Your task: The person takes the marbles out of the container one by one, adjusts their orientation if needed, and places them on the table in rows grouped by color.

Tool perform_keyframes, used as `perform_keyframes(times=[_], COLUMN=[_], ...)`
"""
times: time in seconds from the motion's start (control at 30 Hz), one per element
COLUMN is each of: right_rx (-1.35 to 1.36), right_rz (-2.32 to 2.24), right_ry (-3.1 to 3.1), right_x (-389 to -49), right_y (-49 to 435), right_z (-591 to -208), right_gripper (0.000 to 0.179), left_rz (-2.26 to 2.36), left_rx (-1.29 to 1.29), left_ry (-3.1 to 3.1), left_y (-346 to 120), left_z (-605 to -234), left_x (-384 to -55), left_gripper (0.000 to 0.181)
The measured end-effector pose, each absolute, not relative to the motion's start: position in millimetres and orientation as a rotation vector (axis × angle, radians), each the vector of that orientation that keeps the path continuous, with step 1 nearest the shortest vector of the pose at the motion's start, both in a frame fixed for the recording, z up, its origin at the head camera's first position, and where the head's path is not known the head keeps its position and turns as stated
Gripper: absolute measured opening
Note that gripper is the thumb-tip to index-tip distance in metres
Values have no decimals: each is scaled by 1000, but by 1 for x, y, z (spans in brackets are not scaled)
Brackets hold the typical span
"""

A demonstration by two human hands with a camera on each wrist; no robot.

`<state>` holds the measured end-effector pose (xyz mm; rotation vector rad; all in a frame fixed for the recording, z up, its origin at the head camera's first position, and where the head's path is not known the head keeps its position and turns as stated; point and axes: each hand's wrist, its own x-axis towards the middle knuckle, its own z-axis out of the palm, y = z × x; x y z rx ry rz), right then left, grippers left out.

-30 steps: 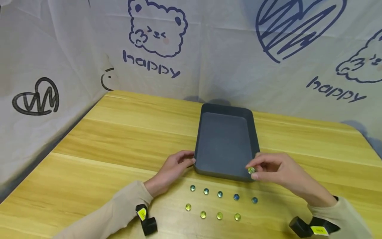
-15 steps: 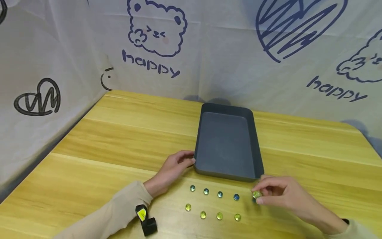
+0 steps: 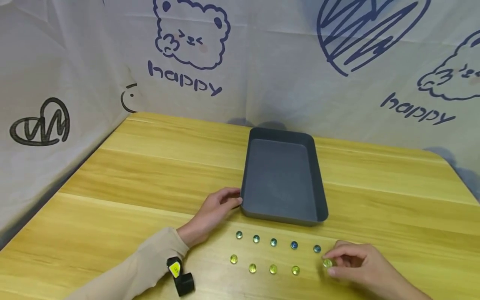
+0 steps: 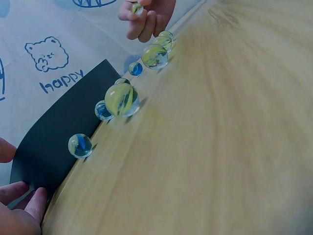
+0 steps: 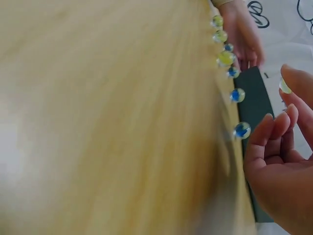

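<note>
My right hand (image 3: 361, 266) pinches a clear glass marble (image 3: 327, 263) with a yellow-green swirl between thumb and forefinger, just right of the yellow row. In the right wrist view its other fingers (image 5: 274, 132) are loosely bent. My left hand (image 3: 208, 214) rests its fingertips against the near left side of a dark grey rectangular tray (image 3: 281, 183). Before the tray lie two rows of marbles: blue ones, such as the rightmost blue marble (image 3: 317, 248), and nearer to me yellow ones, such as the rightmost yellow marble (image 3: 296, 270). Nothing lies inside the tray.
The wooden table (image 3: 142, 175) runs back to a white cloth (image 3: 247, 62) with printed bears and hearts. Another stretch of cloth hangs along the left side. A black wrist camera (image 3: 181, 277) sits on my left sleeve.
My right hand has moved from the tray's near right corner down toward me, past the rightmost blue marble, still pinching the yellow-green marble. The left hand has stayed at the tray.
</note>
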<state>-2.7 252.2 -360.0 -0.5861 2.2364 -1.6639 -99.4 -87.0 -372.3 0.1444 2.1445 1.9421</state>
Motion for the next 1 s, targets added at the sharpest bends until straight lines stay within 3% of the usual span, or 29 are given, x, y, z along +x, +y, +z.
perform_keyframes(times=[1.0], right_rx=[-754], right_rz=[-1343], right_ry=[2517], right_x=[-1], right_y=[247], right_z=[-373], right_gripper=[17], left_rz=[1948], left_rx=[145], left_ry=[2149], left_y=[-86], left_z=[-372], left_x=[-100], left_gripper=[39])
